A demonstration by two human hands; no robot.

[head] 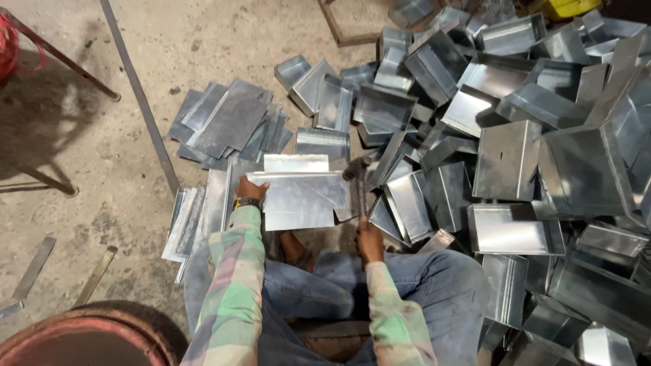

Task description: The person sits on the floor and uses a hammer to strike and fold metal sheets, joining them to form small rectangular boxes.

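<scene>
A flat shiny metal sheet (302,200) with a folded-up far edge lies in front of my knees. My left hand (251,190) grips its left edge, fingers curled over the rim. My right hand (369,240) is closed around the handle of a hammer (357,183), whose dark head sits at the sheet's upper right corner. Whether the head touches the sheet is unclear. I sit on the floor in jeans and a checked shirt.
A big heap of folded metal trays (515,129) fills the right side. Flat dark sheets (230,125) lie stacked ahead left, brighter ones (196,217) by my left arm. A long metal bar (139,95) crosses the concrete floor. A rusty round drum rim (88,335) sits near left.
</scene>
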